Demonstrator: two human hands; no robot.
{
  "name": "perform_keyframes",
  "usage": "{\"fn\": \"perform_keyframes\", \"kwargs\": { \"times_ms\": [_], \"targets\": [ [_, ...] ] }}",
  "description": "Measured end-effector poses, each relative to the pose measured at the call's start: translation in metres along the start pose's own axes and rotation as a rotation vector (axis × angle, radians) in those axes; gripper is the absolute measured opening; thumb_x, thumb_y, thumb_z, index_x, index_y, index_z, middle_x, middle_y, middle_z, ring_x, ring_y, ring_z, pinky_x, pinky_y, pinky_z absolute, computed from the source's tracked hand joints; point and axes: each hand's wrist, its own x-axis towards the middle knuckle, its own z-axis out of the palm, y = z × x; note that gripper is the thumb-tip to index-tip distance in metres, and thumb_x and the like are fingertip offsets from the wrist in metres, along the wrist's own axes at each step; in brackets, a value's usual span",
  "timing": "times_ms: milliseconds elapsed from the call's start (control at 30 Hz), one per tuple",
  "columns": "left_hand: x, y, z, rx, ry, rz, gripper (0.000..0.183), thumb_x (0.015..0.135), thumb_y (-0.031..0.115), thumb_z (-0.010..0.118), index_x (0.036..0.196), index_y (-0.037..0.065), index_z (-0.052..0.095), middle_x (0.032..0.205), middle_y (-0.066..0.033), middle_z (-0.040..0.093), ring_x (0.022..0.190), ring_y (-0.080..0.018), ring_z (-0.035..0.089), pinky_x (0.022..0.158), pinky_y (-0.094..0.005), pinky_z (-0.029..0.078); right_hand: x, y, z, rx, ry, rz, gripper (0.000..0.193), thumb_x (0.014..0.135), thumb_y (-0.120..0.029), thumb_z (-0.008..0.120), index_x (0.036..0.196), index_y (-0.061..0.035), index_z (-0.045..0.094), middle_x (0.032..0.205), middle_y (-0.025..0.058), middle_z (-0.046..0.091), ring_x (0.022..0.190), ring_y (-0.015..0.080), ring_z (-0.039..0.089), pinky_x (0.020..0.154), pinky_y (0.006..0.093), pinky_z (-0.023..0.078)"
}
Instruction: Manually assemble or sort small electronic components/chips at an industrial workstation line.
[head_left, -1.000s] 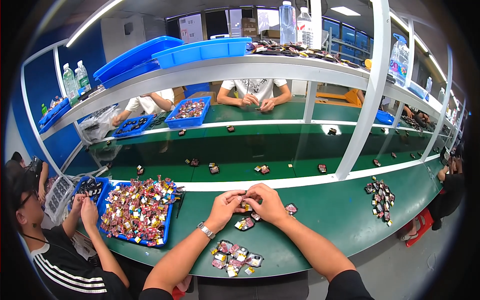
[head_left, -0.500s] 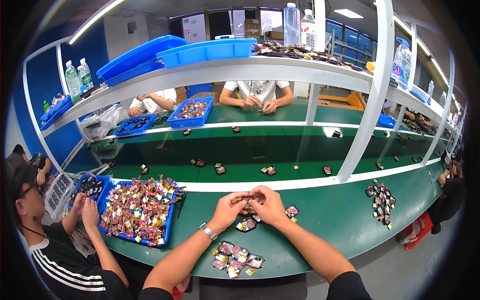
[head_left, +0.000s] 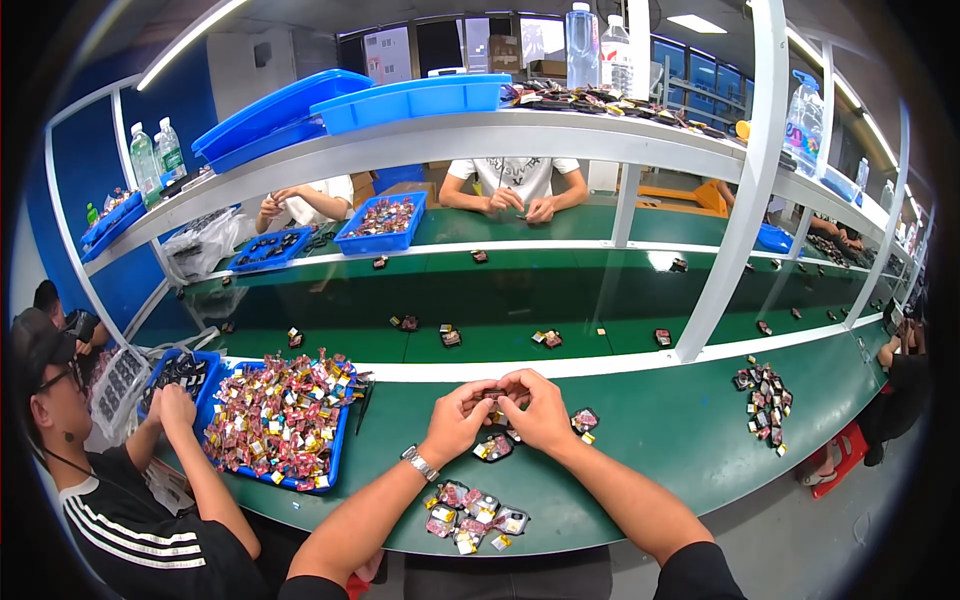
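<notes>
My left hand [head_left: 458,418] and my right hand [head_left: 538,410] meet above the green bench, fingers closed on one small dark-cased electronic part [head_left: 494,394] with some red showing. Most of it is hidden by my fingers and thumbs. Just beneath my hands lies a similar part with a red board and a white-and-yellow piece [head_left: 492,448]. Another such part [head_left: 583,421] rests right of my right hand. Closer to the bench's near edge is a cluster of several of these parts [head_left: 478,514], between my forearms.
A blue tray [head_left: 330,470] heaped with red boards stands left, beside a co-worker [head_left: 130,510]. A loose pile of parts [head_left: 765,405] lies right. Beyond a white rail [head_left: 560,369], a green belt [head_left: 500,345] carries spaced parts. White shelf posts [head_left: 735,190] rise ahead.
Parts on the belt have shifted slightly to the right. The co-worker at left has lowered their hands toward the black parts tray. My hands have hardly moved.
</notes>
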Motion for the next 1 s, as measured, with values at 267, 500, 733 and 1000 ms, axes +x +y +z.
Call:
{"fn": "perform_keyframes", "kwargs": {
  "times_ms": [267,500,733,1000],
  "targets": [
    [-0.001,0.003,-0.001,-0.024,0.015,0.016,0.031,0.094,0.000,0.054,0.125,-0.004,0.055,0.112,-0.0104,0.065,0.096,-0.0130,0.063,0.072,-0.0238,0.054,0.000,-0.007,0.000,-0.033,-0.016,-0.096,0.015,0.081,-0.001,0.065,0.096,0.0003,0.064,0.093,0.0117,0.063,0.079,0.0198,0.066,0.066,0.0281,0.055],
    [0.000,0.003,-0.001,-0.077,-0.029,0.040,0.031,0.095,0.001,0.053,0.125,-0.004,0.055,0.115,-0.0112,0.064,0.098,-0.0138,0.063,0.073,-0.0252,0.054,-0.002,-0.006,0.001,-0.035,0.036,-0.093,0.015,0.081,0.000,0.065,0.096,0.0001,0.064,0.092,0.0113,0.063,0.077,0.0196,0.066,0.065,0.0283,0.054],
    [0.003,-0.002,-0.004,-0.045,-0.015,0.014,0.025,0.097,0.007,0.054,0.119,-0.002,0.060,0.108,-0.0082,0.068,0.093,-0.0115,0.065,0.071,-0.0237,0.054,-0.003,-0.010,0.002,-0.071,0.023,-0.107,0.013,0.081,0.000,0.064,0.094,0.0007,0.064,0.092,0.0111,0.062,0.075,0.0187,0.066,0.065,0.0282,0.054],
    [0.003,-0.002,-0.012,-0.110,0.057,0.008,0.034,0.097,0.009,0.053,0.128,-0.003,0.051,0.116,-0.0146,0.065,0.090,-0.0150,0.066,0.073,-0.0262,0.054,0.024,0.012,-0.012,-0.066,0.138,0.019,0.007,0.083,0.000,0.061,0.089,-0.0022,0.063,0.093,0.0098,0.065,0.076,0.0203,0.067,0.071,0.0294,0.054]
  ]
}}
